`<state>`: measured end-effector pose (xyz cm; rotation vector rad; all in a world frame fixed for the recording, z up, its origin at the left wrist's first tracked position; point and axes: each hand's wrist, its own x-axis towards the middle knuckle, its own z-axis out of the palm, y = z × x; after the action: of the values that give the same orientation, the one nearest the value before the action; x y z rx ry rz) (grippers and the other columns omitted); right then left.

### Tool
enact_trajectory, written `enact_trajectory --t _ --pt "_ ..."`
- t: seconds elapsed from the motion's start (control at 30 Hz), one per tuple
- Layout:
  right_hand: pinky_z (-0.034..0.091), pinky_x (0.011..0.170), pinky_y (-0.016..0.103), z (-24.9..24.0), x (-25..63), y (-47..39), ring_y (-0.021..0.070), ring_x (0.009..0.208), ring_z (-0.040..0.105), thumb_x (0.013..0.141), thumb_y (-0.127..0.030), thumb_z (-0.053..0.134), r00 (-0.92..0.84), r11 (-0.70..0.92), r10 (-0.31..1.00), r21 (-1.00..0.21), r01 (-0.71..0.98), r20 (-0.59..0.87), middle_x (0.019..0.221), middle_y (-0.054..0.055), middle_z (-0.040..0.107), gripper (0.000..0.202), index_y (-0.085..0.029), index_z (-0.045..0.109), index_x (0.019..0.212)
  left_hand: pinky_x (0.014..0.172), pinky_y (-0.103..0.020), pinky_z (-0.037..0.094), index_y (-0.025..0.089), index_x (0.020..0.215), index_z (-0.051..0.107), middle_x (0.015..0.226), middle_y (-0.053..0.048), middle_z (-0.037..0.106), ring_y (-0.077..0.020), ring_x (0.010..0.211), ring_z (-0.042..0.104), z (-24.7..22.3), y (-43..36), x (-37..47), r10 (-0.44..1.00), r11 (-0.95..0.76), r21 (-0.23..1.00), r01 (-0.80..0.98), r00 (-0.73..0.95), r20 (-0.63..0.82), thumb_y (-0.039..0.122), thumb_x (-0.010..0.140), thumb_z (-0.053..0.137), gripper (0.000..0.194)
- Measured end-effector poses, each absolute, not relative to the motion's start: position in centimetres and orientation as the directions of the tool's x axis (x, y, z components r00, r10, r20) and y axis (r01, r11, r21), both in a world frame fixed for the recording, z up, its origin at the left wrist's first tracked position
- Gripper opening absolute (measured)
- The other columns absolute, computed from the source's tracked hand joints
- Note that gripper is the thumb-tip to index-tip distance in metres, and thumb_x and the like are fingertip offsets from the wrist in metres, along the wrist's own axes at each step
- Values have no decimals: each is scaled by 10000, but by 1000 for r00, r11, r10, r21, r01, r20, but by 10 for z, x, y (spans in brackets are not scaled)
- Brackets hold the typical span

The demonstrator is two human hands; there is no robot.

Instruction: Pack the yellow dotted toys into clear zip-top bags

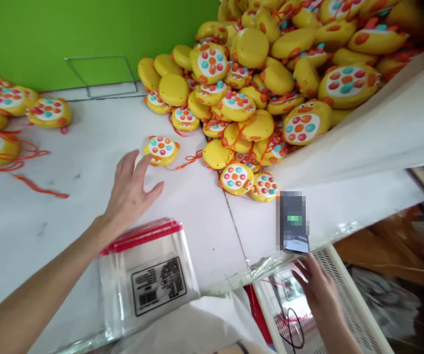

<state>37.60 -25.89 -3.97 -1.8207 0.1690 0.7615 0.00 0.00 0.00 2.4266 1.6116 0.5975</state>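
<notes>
Above the white table, my left hand (128, 189) has its fingers spread, with nothing held. Its fingertips are close to a single yellow duck-shaped toy (161, 150) with coloured buttons and an orange cord; whether they touch it I cannot tell. Just below this hand lies a stack of clear plastic zip bags (149, 275) with red top strips and a black printed label. My right hand (318, 282) is low at the table's front edge, over a white basket, its fingers loosely apart and holding nothing I can see. Near its fingertips rests a phone (296, 243), partly blurred out.
A big heap of the same yellow toys (250, 46) fills the back right beside a pale sheet (374, 128). Several more toys (49, 112) lie at the left. A wire stand (103, 93) leans by the green wall (86, 29). The white basket (355, 300) holds plastic bags and a black cord.
</notes>
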Motion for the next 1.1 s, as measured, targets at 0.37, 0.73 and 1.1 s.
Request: enact_trajectory --t 0.37,0.73,1.1 --pt "442 948 445 25 242 -61 269 1093 548 801 -262 597 -196 229 973 -670 706 126 1174 79 597 316 -220 599 1114 949 -465 475 184 1268 438 1210 -129 563 -290 1126 505 -25 -180 -17 883 -470 359 806 429 194 270 868 528 419" --pt "313 1003 586 -1 139 89 371 1216 400 656 -179 689 -454 287 888 -689 666 -69 1311 139 461 566 -167 513 1193 849 -435 508 160 1199 496 1085 -129 612 -267 1006 570 -38 -177 -7 909 -413 353 840 354 221 152 868 496 331" --pt "477 555 268 50 131 51 142 640 570 705 -295 621 -276 -44 951 -948 314 -135 836 26 602 310 -155 538 969 761 -440 480 175 1054 531 973 -96 601 -254 890 546 -29 -167 -6 944 -328 454 828 297 141 157 841 542 214"
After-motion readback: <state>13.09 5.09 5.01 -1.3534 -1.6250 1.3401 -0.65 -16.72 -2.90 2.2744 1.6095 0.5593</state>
